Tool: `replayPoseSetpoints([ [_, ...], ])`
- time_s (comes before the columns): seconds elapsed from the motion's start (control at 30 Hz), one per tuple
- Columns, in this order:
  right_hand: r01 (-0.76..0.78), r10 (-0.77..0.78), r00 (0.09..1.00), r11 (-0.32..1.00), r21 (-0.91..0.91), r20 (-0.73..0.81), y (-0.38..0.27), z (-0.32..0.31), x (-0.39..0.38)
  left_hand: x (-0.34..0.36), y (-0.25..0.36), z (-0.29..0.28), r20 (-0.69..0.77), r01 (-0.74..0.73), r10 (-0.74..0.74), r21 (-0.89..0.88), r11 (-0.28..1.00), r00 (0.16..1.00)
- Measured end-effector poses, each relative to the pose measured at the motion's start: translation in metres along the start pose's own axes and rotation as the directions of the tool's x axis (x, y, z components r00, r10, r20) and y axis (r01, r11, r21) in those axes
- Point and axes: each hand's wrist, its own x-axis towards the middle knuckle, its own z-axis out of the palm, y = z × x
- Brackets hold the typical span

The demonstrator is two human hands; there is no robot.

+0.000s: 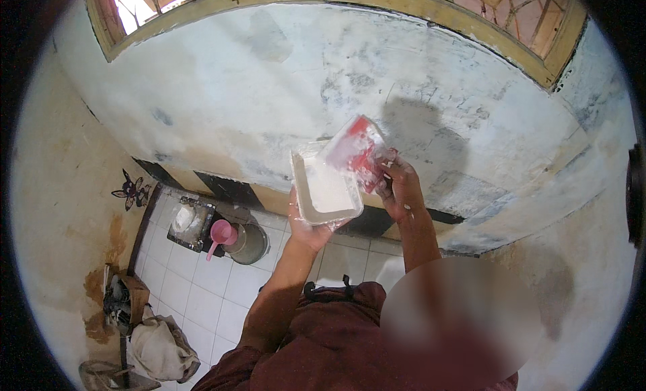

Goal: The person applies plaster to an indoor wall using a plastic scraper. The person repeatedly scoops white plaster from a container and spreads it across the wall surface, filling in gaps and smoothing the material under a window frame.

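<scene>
My left hand (309,231) holds a rectangular white tray (331,217) from underneath, its fingers mostly hidden below it. White paste (328,189) covers the inside of the tray. In my right hand (404,187) is a flat red spreader (363,152), pinched at its lower end between smeared fingers. White paste coats much of the spreader's face. It overlaps the tray's right far corner in this view; I cannot tell whether the two touch. Beyond both hands rises a wall (269,95) with patchy white coating and bare grey spots.
At left on the tiled floor (202,303) stand a grey bucket (253,246), a pink dipper (223,234) over its rim, and a dark stand with a white lump (183,219). A pale sack (161,347) and a cardboard box (136,297) lie nearer. Wood-framed windows (552,61) edge the wall's top.
</scene>
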Motion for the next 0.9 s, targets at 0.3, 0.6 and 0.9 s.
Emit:
replayPoseSetpoints([
  [0.3, 0.088, -0.175, 0.965, 0.915, 0.394, 0.193, 0.028, -0.001, 0.069, 0.017, 0.006, -0.02, 0.217, 0.076, -0.051, -0.109, 0.991, 0.975],
  [0.6, 0.532, -0.481, 0.795, 0.26, -0.806, 0.369, -0.015, 0.061, 0.102, -0.019, 0.028, -0.025, -0.025, -0.053, 0.053, -0.039, 0.998, 0.998],
  [0.9, 0.268, -0.23, 0.963, 0.871, 0.412, -0.142, -0.038, 0.094, 0.071, -0.053, 0.052, -0.025, -0.068, -0.085, 0.079, -0.083, 0.993, 0.995],
])
